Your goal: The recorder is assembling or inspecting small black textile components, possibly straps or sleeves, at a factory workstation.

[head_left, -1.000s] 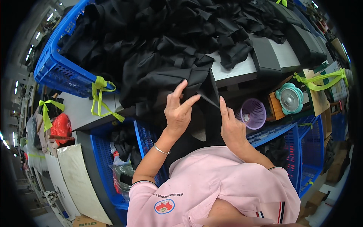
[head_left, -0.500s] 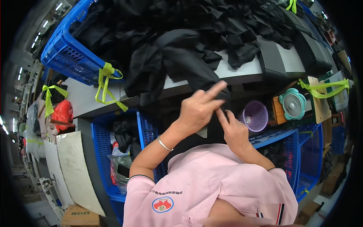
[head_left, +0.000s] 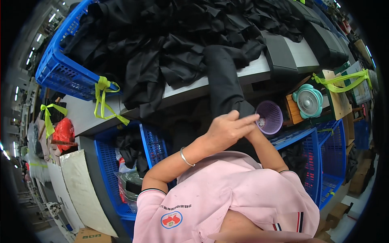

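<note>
A length of smooth, matte-black fabric (head_left: 222,79), creased lower down, hangs off a worktable's edge (head_left: 184,90), its long axis running toward the person (head_left: 243,190) and slightly right. The left hand (head_left: 227,131), a finger extended, overlaps the mostly hidden right hand (head_left: 253,133) at its near end; whether either pinches it cannot be told. A purple basket (head_left: 276,118) holds pale scraps (head_left: 261,121); a blue crate (head_left: 153,141), black cloth (head_left: 129,145) and clear plastic (head_left: 126,187).

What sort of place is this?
Probably a garment or textile workshop, though the pictures don't prove it. Black fabric lies heaped across a pale worktable, a large blue plastic crate stands beside the heap, and rows of strip lights show in the background.
</note>
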Demonstrator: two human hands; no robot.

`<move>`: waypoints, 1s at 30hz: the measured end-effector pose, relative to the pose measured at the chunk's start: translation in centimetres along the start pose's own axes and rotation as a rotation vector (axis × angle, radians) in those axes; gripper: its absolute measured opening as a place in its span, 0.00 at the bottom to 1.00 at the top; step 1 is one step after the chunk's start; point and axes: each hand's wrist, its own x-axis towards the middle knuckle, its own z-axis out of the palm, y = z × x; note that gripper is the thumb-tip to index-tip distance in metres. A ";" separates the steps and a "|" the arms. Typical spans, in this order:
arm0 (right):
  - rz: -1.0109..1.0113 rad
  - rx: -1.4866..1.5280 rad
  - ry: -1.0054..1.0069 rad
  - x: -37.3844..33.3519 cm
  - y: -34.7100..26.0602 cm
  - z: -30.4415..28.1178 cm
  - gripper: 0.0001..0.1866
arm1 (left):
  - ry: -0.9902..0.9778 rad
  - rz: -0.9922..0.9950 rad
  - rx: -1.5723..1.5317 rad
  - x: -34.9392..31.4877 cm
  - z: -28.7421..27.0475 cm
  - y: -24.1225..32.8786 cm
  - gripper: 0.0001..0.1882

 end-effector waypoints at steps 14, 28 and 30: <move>0.545 1.119 0.249 8.0 -6.2 -3.2 0.23 | 0.504 -0.492 -0.015 -1.2 -2.0 -0.1 0.41; 0.349 1.381 0.265 6.9 -3.0 -2.1 0.27 | 0.471 -0.440 -0.098 -1.4 -4.8 -1.7 0.15; 0.624 1.150 0.402 8.0 -5.7 -2.4 0.26 | 0.541 -0.463 -0.024 -1.5 -5.0 -2.7 0.15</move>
